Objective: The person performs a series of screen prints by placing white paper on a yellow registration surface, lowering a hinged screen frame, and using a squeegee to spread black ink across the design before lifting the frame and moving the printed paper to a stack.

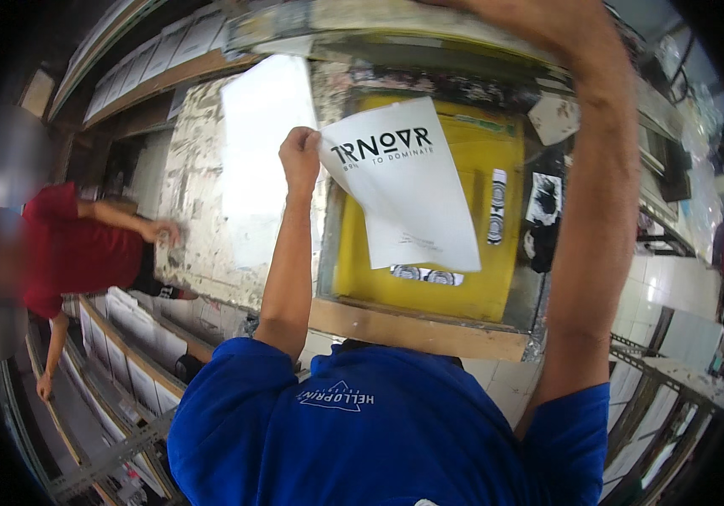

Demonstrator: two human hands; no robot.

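Observation:
My left hand [299, 158] is raised and pinches the corner of a white sheet [413, 194] with black print, which hangs tilted over a yellow printing screen [497, 287] in a wooden frame [417, 329]. Small black-and-white prints lie under the yellow mesh. My right forearm [586, 211] reaches up past the screen's right side. Only the edge of my right hand [497, 7] shows at the top rim, by the far bar of the frame, and its grip is hidden.
A blank white sheet [265, 143] lies on the paint-stained table [197, 228] left of the screen. A person in a red shirt [75, 249] stands at the left with a hand [162, 229] on the table. Racks of sheets [126, 346] run below.

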